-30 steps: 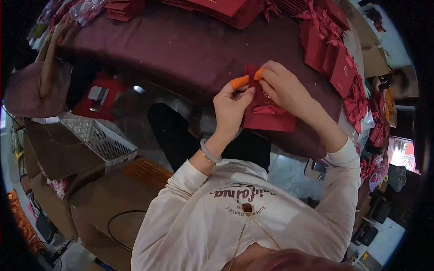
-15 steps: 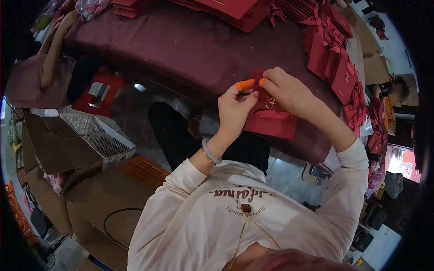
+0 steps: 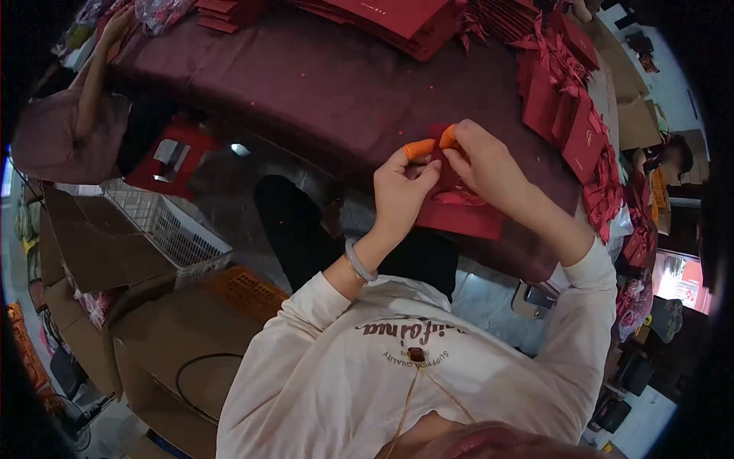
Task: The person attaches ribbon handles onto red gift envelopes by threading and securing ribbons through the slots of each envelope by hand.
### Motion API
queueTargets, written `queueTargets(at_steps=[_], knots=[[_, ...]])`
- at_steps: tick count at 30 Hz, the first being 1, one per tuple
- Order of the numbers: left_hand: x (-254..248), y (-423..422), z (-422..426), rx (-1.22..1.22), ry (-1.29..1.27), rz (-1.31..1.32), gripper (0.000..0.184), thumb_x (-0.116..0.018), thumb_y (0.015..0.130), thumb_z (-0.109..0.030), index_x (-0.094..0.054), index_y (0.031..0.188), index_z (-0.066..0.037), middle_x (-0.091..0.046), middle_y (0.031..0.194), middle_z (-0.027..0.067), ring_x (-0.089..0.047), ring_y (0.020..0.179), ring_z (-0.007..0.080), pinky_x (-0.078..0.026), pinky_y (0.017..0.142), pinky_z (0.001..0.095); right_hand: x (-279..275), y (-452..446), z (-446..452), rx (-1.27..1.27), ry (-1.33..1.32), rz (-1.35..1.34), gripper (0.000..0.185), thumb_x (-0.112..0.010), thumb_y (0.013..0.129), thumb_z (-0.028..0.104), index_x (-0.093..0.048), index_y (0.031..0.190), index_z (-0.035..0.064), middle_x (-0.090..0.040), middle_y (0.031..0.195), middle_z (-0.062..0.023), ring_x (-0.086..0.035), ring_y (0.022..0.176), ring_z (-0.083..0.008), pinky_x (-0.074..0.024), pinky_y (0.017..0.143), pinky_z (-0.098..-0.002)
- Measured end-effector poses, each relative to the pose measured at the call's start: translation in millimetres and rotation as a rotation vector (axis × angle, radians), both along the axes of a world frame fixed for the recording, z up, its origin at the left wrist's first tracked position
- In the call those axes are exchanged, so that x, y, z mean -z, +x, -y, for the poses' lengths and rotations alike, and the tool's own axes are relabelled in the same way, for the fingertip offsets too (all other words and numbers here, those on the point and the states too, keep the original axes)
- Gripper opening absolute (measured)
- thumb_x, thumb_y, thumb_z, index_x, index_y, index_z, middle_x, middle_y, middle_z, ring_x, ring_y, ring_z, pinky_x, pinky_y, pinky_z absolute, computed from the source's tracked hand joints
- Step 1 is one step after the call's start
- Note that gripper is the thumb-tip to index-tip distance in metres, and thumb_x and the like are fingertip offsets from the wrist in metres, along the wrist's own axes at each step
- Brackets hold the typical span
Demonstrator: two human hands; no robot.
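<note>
A red paper bag [image 3: 462, 219] with a ribbon across it lies at the near edge of the cloth-covered table. My left hand [image 3: 401, 187], an orange finger cot on its index finger, pinches the bag's top left edge between finger and thumb. Close beside it, my right hand [image 3: 489, 163] also wears an orange finger cot and has its fingers closed at the bag's top edge. Whatever small piece lies between the right fingertips is hidden. My right hand covers most of the bag's gold print.
The dark red tablecloth [image 3: 306, 99] carries a stack of red bags [image 3: 390, 19] at the back and more ribboned red bags [image 3: 566, 122] on the right. Another person's arm [image 3: 93, 80] rests at far left. A white crate [image 3: 180, 233] and cardboard boxes [image 3: 168, 329] stand left.
My right hand has shifted slightly, its fingertips now turned down at the bag's top edge, and it covers the gold print. My left hand keeps its pinch, almost in place.
</note>
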State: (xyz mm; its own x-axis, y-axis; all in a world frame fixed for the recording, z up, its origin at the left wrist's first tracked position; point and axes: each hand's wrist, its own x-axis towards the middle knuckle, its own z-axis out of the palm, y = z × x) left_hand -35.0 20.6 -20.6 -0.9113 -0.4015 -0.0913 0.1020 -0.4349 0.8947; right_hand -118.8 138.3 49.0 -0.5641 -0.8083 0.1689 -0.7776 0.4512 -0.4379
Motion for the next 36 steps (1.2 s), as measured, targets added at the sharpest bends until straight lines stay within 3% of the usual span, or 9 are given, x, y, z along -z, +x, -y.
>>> queueTargets(at_steps=[2,10,13,15,17,19,20,28,36], knots=[[-1,0,0,0.003,0.008,0.012,0.026,-0.066,0.077,-0.001,-0.062,0.103,0.002,-0.06,0.085,0.0005,-0.054,0.074,0.0046,-0.046,0.069,0.0183,-9,0,3,0.206,-0.107,0.269,0.02,-0.061,0.078,0.006,-0.049,0.095,0.0025,-0.057,0.087,-0.0146,-0.059,0.081,-0.0308,-0.0468,0.071,-0.0365],[-12,4,8,0.08,-0.037,0.06,0.024,-0.062,0.082,-0.001,-0.062,0.107,0.0,-0.061,0.092,0.0021,-0.056,0.077,0.0067,-0.047,0.07,0.0192,7,-10,-10,0.153,-0.162,0.464,0.03,-0.061,0.081,0.012,-0.05,0.108,0.0035,-0.06,0.095,-0.0107,-0.059,0.09,-0.0217,-0.0454,0.08,-0.0311],[-30,11,18,0.294,0.338,0.156,0.026,-0.054,0.089,-0.006,-0.056,0.114,0.0,-0.063,0.095,0.0069,-0.061,0.076,0.0123,-0.052,0.06,0.0226,11,-10,-25,0.19,-0.374,0.799,0.032,-0.056,0.087,0.016,-0.05,0.115,0.0031,-0.06,0.1,-0.009,-0.057,0.095,-0.0159,-0.0432,0.085,-0.0292],[-34,15,16,0.405,0.239,0.121,0.029,-0.057,0.087,-0.008,-0.055,0.115,0.0,-0.063,0.096,0.0057,-0.061,0.076,0.0113,-0.051,0.057,0.0207,20,-9,-39,0.222,-0.648,1.154,0.032,-0.045,0.095,0.022,-0.049,0.119,0.0009,-0.06,0.101,-0.0103,-0.055,0.094,-0.0132,-0.0421,0.088,-0.0273],[-35,14,10,0.439,0.015,0.15,0.029,-0.063,0.082,-0.007,-0.057,0.11,-0.002,-0.059,0.089,0.0038,-0.056,0.074,0.0128,-0.047,0.059,0.0221,30,-11,-44,0.228,-0.749,1.187,0.034,-0.042,0.096,0.025,-0.049,0.119,0.0005,-0.06,0.101,-0.0099,-0.055,0.093,-0.0124,-0.0422,0.087,-0.0264],[-30,6,2,0.054,-0.924,-0.025,0.03,-0.069,0.073,-0.003,-0.058,0.101,-0.003,-0.05,0.08,0.0037,-0.049,0.071,0.0157,-0.042,0.062,0.0263,36,-10,-49,0.23,-0.792,1.171,0.04,-0.035,0.098,0.03,-0.049,0.12,-0.0006,-0.061,0.098,-0.0092,-0.056,0.09,-0.0123,-0.0436,0.084,-0.0253],[-33,2,-2,0.01,-0.876,0.019,0.029,-0.069,0.066,0.001,-0.057,0.092,-0.002,-0.043,0.076,0.006,-0.043,0.07,0.019,-0.038,0.064,0.0302,38,-8,-50,0.26,-0.824,1.164,0.04,-0.035,0.098,0.03,-0.049,0.12,-0.0006,-0.061,0.098,-0.0092,-0.056,0.09,-0.0123,-0.0436,0.084,-0.0253],[-26,-3,5,-0.012,-1.17,-0.095,0.019,-0.065,0.065,0.005,-0.058,0.082,-0.001,-0.05,0.079,0.0092,-0.051,0.066,0.0252,-0.043,0.059,0.0335,39,-4,-47,0.117,-0.844,1.1,0.043,-0.033,0.099,0.032,-0.05,0.119,-0.0011,-0.063,0.095,-0.0089,-0.059,0.093,-0.0142,-0.0429,0.088,-0.0265],[-33,-3,25,0.214,-1.19,-0.053,0.015,-0.06,0.067,0.006,-0.056,0.081,0.002,-0.048,0.074,0.011,-0.048,0.063,0.026,-0.04,0.057,0.0328,45,-3,-45,0.071,-0.866,0.997,0.042,-0.033,0.099,0.032,-0.05,0.119,-0.0014,-0.064,0.094,-0.0099,-0.058,0.095,-0.0151,-0.0413,0.091,-0.0278]])
